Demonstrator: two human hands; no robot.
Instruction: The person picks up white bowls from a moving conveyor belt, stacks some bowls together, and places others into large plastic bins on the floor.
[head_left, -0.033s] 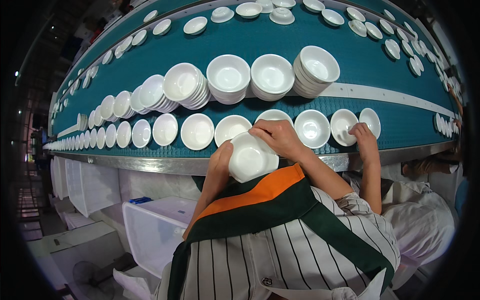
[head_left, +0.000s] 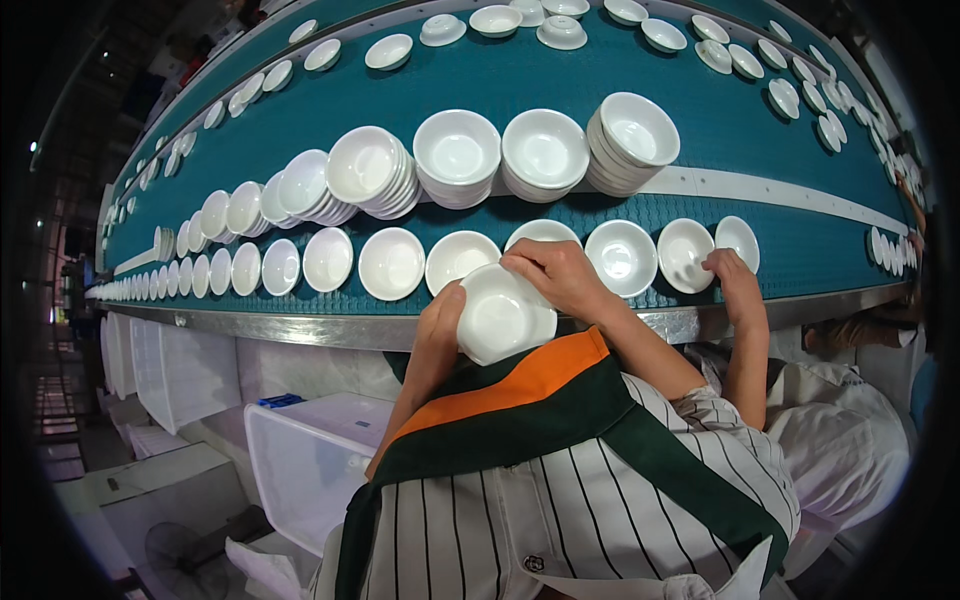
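Between my hands I hold a white bowl (head_left: 503, 318), tilted so that its inside faces up at me, just over the conveyor's near edge. My left hand (head_left: 436, 322) grips its left side, the thumb at the rim. At the upper right rim my right hand (head_left: 562, 277) pinches the edge with bent fingers. Behind the held bowl, a row of single white bowls (head_left: 391, 264) sits on the near green belt (head_left: 800, 270). My right hand partly covers one bowl (head_left: 541, 234) in that row.
Stacks of white bowls (head_left: 457, 150) line the white divider strip (head_left: 760, 188). More bowls lie scattered on the far belt (head_left: 300, 120). A co-worker's hand (head_left: 738, 285) touches a bowl at the right. A metal rail (head_left: 270, 328) edges the belt above a white plastic bin (head_left: 300, 450).
The near row of bowls has shifted slightly left. The co-worker's hand has moved a little to the right. My hands and the held bowl look nearly unchanged.
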